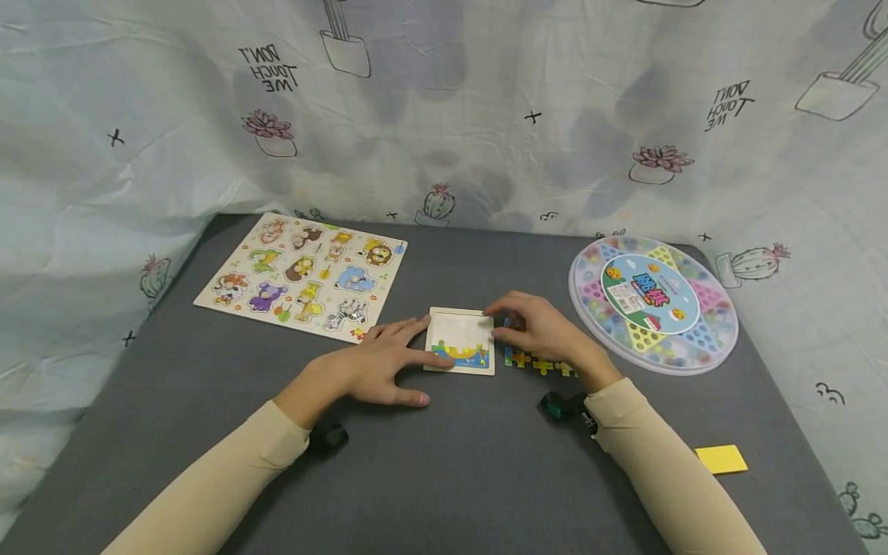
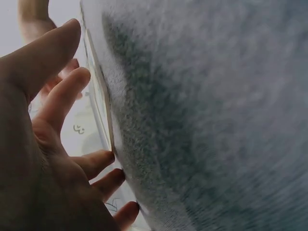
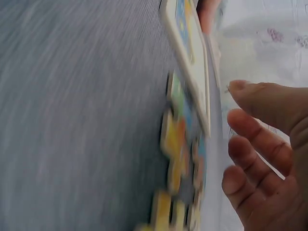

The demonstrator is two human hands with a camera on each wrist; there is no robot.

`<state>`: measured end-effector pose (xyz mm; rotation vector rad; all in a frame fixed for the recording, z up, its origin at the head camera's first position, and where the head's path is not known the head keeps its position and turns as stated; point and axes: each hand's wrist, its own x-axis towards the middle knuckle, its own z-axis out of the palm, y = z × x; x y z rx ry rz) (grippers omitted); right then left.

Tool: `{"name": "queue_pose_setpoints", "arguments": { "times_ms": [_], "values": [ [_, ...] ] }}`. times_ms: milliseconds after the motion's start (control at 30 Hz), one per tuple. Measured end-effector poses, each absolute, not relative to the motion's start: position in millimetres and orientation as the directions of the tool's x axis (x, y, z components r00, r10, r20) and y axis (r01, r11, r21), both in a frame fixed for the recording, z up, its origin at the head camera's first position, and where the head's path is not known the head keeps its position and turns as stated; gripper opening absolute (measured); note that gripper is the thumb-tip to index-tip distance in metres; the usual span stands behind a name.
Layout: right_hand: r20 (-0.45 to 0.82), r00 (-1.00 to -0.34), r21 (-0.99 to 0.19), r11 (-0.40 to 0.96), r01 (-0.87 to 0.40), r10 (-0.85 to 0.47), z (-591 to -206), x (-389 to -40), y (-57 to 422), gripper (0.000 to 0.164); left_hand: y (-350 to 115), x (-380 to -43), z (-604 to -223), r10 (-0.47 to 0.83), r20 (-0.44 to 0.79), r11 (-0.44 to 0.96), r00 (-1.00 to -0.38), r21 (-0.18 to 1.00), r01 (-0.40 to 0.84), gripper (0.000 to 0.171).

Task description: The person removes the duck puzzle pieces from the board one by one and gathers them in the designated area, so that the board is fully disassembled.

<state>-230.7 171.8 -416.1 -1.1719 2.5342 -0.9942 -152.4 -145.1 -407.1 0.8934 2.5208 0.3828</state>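
A small square puzzle tray (image 1: 463, 324) lies mid-table, its lower part filled with blue and yellow pieces and its upper part bare. My left hand (image 1: 381, 362) is spread beside it, fingers extended; one fingertip touches the tray's upper left corner and another rests over the filled pieces. My right hand (image 1: 537, 327) hovers at the tray's right edge above loose jigsaw pieces (image 1: 543, 365), hiding some of them. In the right wrist view its thumb and fingers are bent loosely and apart, with no piece visible between them. Several colourful pieces (image 3: 174, 144) lie close to the tray there.
An animal peg puzzle board (image 1: 322, 270) lies at the back left. The round Chinese checkers set (image 1: 652, 304) in clear packaging is at the right. A yellow card (image 1: 721, 459) lies near the right forearm. Patterned cloth (image 1: 444, 108) hangs behind the grey table (image 1: 444, 478).
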Motion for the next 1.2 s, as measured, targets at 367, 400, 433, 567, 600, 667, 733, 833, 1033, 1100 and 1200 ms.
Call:
{"name": "queue_pose_setpoints", "arguments": {
  "times_ms": [367,400,433,567,600,667,733,833,1033,1100,1200],
  "values": [
    [0.097,-0.620,-0.707,0.384,-0.594,-0.779,-418,-225,137,0.029,-146,-142,-405,0.658,-0.304,0.748,-0.689,0.369,0.552,0.061],
    [0.098,-0.616,-0.711,0.378,-0.592,-0.781,-418,-225,135,0.029,-146,-141,-405,0.657,-0.304,0.749,-0.690,0.368,0.552,0.061],
    [0.099,-0.612,-0.717,0.370,-0.591,-0.784,-418,-225,133,0.029,-146,-141,-405,0.660,-0.300,0.746,-0.688,0.370,0.554,0.061],
    [0.105,-0.599,-0.735,0.344,-0.585,-0.794,-418,-223,126,0.028,-146,-142,-404,0.668,-0.307,0.739,-0.678,0.379,0.557,0.062],
    [0.102,-0.596,-0.739,0.340,-0.582,-0.797,-418,-222,124,0.028,-146,-143,-404,0.671,-0.310,0.736,-0.674,0.384,0.557,0.062],
    [0.093,-0.592,-0.743,0.340,-0.577,-0.800,-419,-221,121,0.029,-147,-144,-405,0.673,-0.319,0.735,-0.667,0.392,0.554,0.063],
    [0.077,-0.589,-0.746,0.345,-0.569,-0.804,-420,-221,118,0.030,-147,-146,-405,0.673,-0.330,0.735,-0.663,0.398,0.549,0.063],
    [0.057,-0.574,-0.746,0.347,-0.568,-0.817,-422,-221,113,0.031,-148,-146,-406,0.668,-0.345,0.740,-0.659,0.397,0.543,0.064],
    [0.043,-0.551,-0.711,0.362,-0.603,-0.834,-425,-218,105,0.030,-148,-147,-404,0.670,-0.359,0.739,-0.650,0.411,0.535,0.064],
    [0.040,-0.552,-0.694,0.374,-0.615,-0.833,-425,-218,104,0.028,-148,-147,-404,0.670,-0.361,0.739,-0.649,0.414,0.532,0.064],
    [0.041,-0.551,-0.679,0.381,-0.627,-0.834,-424,-217,102,0.026,-148,-147,-404,0.670,-0.359,0.737,-0.649,0.422,0.528,0.064]
  ]
}}
